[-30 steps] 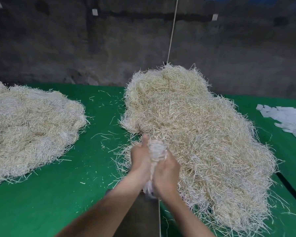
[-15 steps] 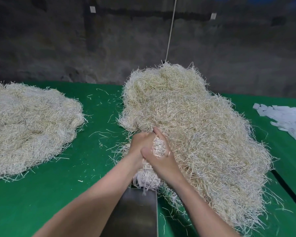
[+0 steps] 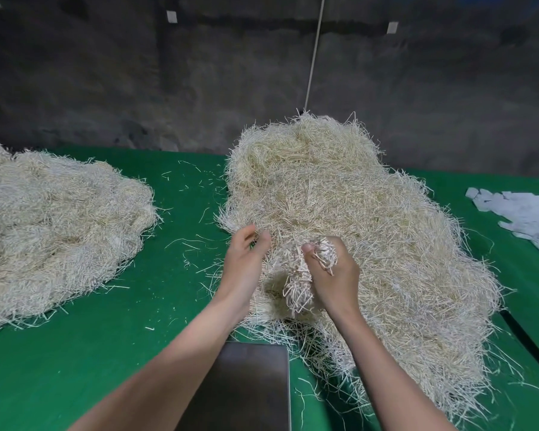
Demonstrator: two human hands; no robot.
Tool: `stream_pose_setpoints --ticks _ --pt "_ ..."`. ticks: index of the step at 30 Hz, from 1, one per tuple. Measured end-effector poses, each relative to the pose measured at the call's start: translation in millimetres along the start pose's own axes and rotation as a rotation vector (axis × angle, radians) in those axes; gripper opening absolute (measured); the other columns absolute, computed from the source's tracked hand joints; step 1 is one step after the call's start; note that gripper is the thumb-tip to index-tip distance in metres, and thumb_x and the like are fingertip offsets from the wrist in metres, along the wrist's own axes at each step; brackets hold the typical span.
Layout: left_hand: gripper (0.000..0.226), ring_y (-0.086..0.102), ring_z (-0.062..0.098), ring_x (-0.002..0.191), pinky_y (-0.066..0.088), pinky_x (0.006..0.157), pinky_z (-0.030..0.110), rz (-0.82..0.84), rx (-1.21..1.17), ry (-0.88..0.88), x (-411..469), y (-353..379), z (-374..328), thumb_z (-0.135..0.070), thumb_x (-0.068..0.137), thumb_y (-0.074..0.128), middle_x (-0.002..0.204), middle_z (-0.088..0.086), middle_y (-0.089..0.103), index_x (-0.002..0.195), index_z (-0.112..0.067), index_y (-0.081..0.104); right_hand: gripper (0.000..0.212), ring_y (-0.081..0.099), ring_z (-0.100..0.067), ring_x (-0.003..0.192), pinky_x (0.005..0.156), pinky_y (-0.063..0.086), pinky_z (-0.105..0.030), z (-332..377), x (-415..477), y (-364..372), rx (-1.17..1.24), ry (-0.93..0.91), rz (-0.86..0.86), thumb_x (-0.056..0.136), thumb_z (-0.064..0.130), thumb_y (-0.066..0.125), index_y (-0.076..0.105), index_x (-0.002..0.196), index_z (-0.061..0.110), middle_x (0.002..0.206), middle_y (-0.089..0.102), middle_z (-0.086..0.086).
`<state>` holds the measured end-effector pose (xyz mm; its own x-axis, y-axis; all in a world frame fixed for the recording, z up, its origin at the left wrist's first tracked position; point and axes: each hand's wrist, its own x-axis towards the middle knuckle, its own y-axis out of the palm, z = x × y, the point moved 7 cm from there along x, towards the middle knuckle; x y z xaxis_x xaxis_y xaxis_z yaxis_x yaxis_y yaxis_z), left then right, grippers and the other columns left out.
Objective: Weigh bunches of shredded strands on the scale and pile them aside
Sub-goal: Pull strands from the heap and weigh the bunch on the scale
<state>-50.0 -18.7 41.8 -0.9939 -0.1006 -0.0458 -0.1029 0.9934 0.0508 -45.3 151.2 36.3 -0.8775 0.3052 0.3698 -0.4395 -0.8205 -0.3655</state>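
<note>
At near edge of heap [image 3: 355,213], gathering: holds bunch [image 3: 297,284] in right grip [image 3: 330,272]; left grip [image 3: 245,259] slack, empty. Next likely needs lowering onto scale [image 3: 249,384].

Green cloth [image 3: 75,353] over table, white paper slips [image 3: 523,213] far R, grey wall [image 3: 106,88] behind, hanging cord [image 3: 314,57]

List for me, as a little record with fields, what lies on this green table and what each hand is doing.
Surface: green table cover
Middle pile: big loose heap of pale strands
Left pile: second, flatter heap, apart from the first
Right hand: grips a bunch of strands above the big heap's near edge
Left hand: fingers loosely curled, holding nothing visible
Scale plate: dark, flat, near edge, no bunch on it
Far right: white paper scraps
</note>
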Motion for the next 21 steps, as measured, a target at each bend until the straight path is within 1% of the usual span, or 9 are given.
stream_pose_setpoints --ticks 1,3,6,8,11,13,14,16,21 --pt "0.053 0.032 0.012 0.135 0.026 0.108 0.041 0.05 -0.017 -0.061 -0.4 6.5 6.1 -0.049 0.093 0.046 0.149 -0.013 0.03 0.142 -0.035 0.033 0.044 0.059 -0.008 0.073 0.064 0.039 -0.004 2.3 1.2 -0.4 0.036 0.013 -0.013 0.083 0.054 0.054 0.053 0.116 0.024 0.092 0.064 0.007" --pt "0.073 0.022 0.025 0.142 0.02 0.109 0.054 0.167 -0.081 -0.249 -7.2 26.6 23.6 -0.069 0.083 0.036 0.154 -0.009 0.021 0.147 -0.041 0.019 0.064 0.045 -0.006 0.117 0.098 0.036 -0.024 1.8 0.8 5.9 0.135 0.139 0.029 0.082 0.056 0.056 0.042 0.135 0.024 0.131 0.046 0.008" --pt "0.064 0.063 0.03 0.108 0.05 0.09 0.051 0.129 -0.401 -0.47 -7.5 42.2 31.0 -0.069 0.082 0.036 0.122 0.015 0.063 0.127 -0.027 0.051 0.087 0.036 -0.018 0.132 0.107 0.027 -0.041 0.3 -16.0 33.3 0.406 0.421 0.251 0.07 0.067 0.057 0.035 0.141 0.022 0.146 0.036 0.001" --pt "0.036 0.058 0.026 0.116 0.046 0.099 0.046 -0.022 -0.361 -0.427 -0.7 35.6 32.2 -0.059 0.086 0.042 0.126 0.012 0.06 0.111 -0.035 0.053 0.081 0.046 -0.016 0.117 0.098 0.035 -0.035 13.9 -16.0 31.9 0.436 0.344 0.22 0.074 0.075 0.046 0.042 0.135 0.022 0.13 0.051 0.0" --pt "0.032 0.046 0.027 0.127 0.035 0.104 0.047 -0.057 -0.179 -0.389 -4.9 40.3 45.9 -0.053 0.092 0.045 0.137 0.007 0.049 0.112 -0.029 0.054 0.032 0.051 -0.013 0.091 0.079 0.042 -0.029 20.9 2.8 2.1 0.278 0.177 -0.091 0.095 0.048 0.038 0.051 0.099 0.019 0.1 0.054 0.002" --pt "0.035 0.068 0.021 0.083 0.055 0.069 0.032 -0.051 -0.23 -0.363 -2.7 40.9 43.3 -0.047 0.095 0.046 0.101 0.016 0.067 0.096 -0.016 0.062 0.027 0.048 -0.007 0.075 0.069 0.039 -0.022 26.6 -6.2 5.2 0.267 0.105 -0.152 0.098 0.038 0.035 0.048 0.081 0.022 0.082 0.052 0.005" --pt "0.039 0.064 0.018 0.055 0.05 0.048 0.024 -0.066 -0.281 -0.326 4.2 35.8 36.4 -0.044 0.096 0.046 0.072 0.012 0.066 0.08 -0.01 0.059 0.028 0.046 -0.002 0.069 0.064 0.037 -0.016 33.3 -17.0 16.1 0.221 0.035 -0.13 0.098 0.039 0.034 0.046 0.075 0.028 0.076 0.05 0.009" --pt "0.046 0.048 0.015 0.036 0.038 0.036 0.021 -0.107 -0.416 -0.282 12.2 27.4 26.4 -0.043 0.097 0.046 0.051 0.004 0.048 0.063 -0.011 0.048 0.03 0.042 0.0 0.06 0.058 0.035 -0.015 49.3 -34.8 33.9 0.064 -0.122 -0.065 0.095 0.043 0.035 0.04 0.068 0.033 0.067 0.045 0.012" --pt "0.047 0.067 0.019 0.078 0.056 0.067 0.031 -0.03 -0.187 -0.312 -0.1 36.9 42.2 -0.047 0.097 0.04 0.084 0.01 0.067 0.101 -0.004 0.059 0.04 0.035 -0.003 0.047 0.044 0.028 -0.017 32.1 -5.3 16.0 0.217 -0.008 -0.11 0.099 0.029 0.04 0.04 0.06 0.02 0.056 0.041 0.006"
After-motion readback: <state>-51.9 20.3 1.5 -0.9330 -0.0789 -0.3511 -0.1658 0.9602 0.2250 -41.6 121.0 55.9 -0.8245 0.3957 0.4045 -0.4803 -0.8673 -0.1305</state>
